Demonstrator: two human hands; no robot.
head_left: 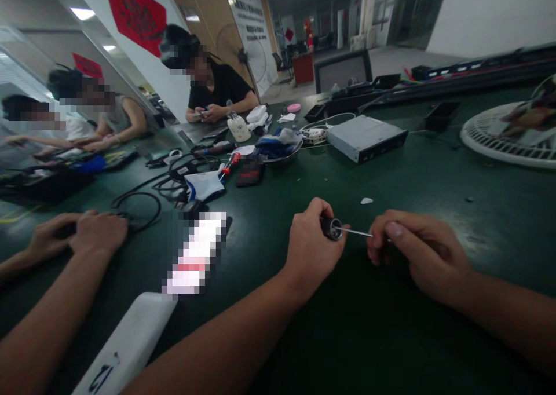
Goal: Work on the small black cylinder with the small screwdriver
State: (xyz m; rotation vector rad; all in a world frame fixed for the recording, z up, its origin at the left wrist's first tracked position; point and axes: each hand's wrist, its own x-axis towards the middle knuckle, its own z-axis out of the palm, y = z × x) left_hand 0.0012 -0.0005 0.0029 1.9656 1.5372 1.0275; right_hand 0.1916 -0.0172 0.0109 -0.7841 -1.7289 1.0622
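Observation:
My left hand (pixel 310 253) is wrapped round a short dark cylinder (pixel 334 229) whose round metal-rimmed end faces right. Closed fingers of my right hand (pixel 419 250) grip a thin metal rod (pixel 359 232); whatever handle it may have is hidden in the palm. The rod's far tip meets the open end of the cylinder, but how deep it reaches I cannot tell. Both hands are just above the dark green table (pixel 278 201). Beyond them lies a small white scrap (pixel 367 201).
Left of me, a co-worker's hands (pixel 98 233) work near black cables (pixel 143 201). A lit phone (pixel 197 253) and a white object (pixel 130 337) lie between us. Further back are a grey metal box (pixel 365 137), a white fan grille (pixel 499 134) and several seated people.

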